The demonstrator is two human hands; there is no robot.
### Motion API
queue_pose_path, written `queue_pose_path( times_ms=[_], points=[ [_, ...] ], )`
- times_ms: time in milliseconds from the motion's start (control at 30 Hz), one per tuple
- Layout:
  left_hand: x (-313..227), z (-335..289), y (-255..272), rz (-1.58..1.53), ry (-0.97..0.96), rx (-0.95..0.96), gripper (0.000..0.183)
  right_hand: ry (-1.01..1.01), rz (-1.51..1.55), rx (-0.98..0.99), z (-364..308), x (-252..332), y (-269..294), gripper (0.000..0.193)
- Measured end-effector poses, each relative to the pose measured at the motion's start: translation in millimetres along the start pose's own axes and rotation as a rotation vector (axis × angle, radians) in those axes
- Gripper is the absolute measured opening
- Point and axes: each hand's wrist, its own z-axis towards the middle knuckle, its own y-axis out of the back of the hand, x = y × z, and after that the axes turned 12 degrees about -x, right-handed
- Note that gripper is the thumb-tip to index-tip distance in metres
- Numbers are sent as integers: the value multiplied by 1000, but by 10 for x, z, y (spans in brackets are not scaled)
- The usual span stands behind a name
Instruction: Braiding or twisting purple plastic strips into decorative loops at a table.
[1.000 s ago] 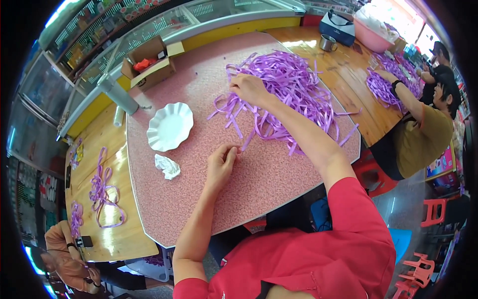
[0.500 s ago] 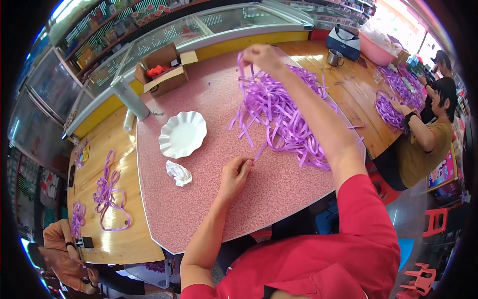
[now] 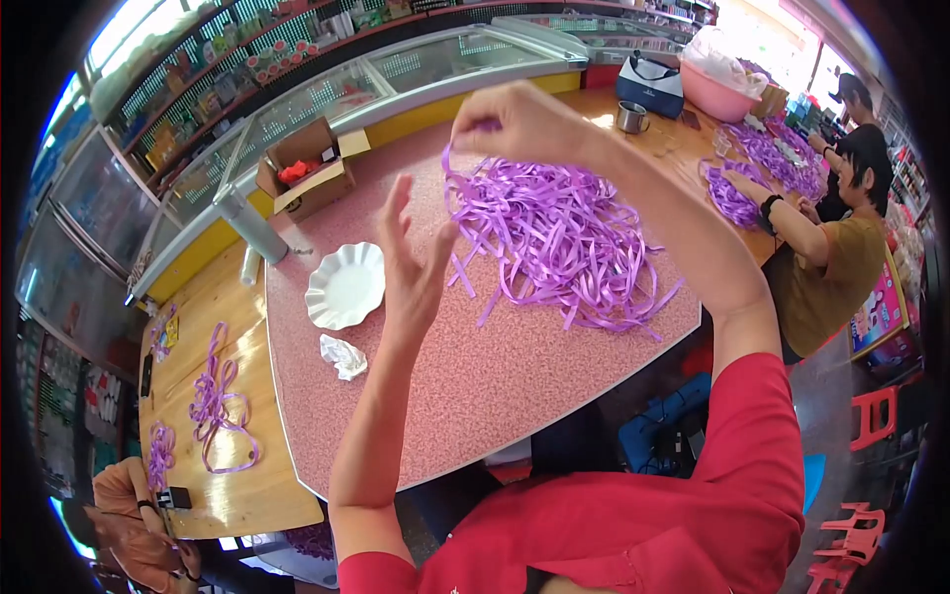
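Observation:
My right hand (image 3: 498,121) is raised over the far side of the pink speckled table (image 3: 465,396), its fingers closed on a purple ribbon (image 3: 448,170) that hangs down from them. Below it and to the right spreads a tangled heap of purple ribbons (image 3: 564,243). My left hand (image 3: 416,262) is held up left of the heap, fingers apart, with nothing in it. Close to its left stands a white scalloped dish (image 3: 346,285), and a crumpled white tissue (image 3: 342,357) lies nearer to me.
An open cardboard box (image 3: 312,168) and a grey flask (image 3: 249,226) stand at the far left. More ribbon (image 3: 213,396) lies on the left wooden table. To the right are a metal mug (image 3: 631,117), a pink basin (image 3: 717,92) and a person (image 3: 841,247) handling ribbons.
My left hand has risen from the tabletop, letting go of the ribbon end, and its fingers have spread. My right hand has come a little nearer with the ribbon.

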Motion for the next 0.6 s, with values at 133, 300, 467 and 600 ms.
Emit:
queue_pose_path(
  times_ms=[133,300,467,600],
  points=[
    [-35,-196,-43,-788,695,270,41,-33,28,110,-364,44,-183,19],
    [174,-721,411,-809,1072,381,31,-207,138,228,-945,-348,-148,16],
    [386,-968,952,-523,1149,462,23,-458,345,367,-1427,-518,-180,15],
    [493,-1081,1144,-509,1174,423,19,-562,431,272,-1707,-792,-443,16]
  ],
)
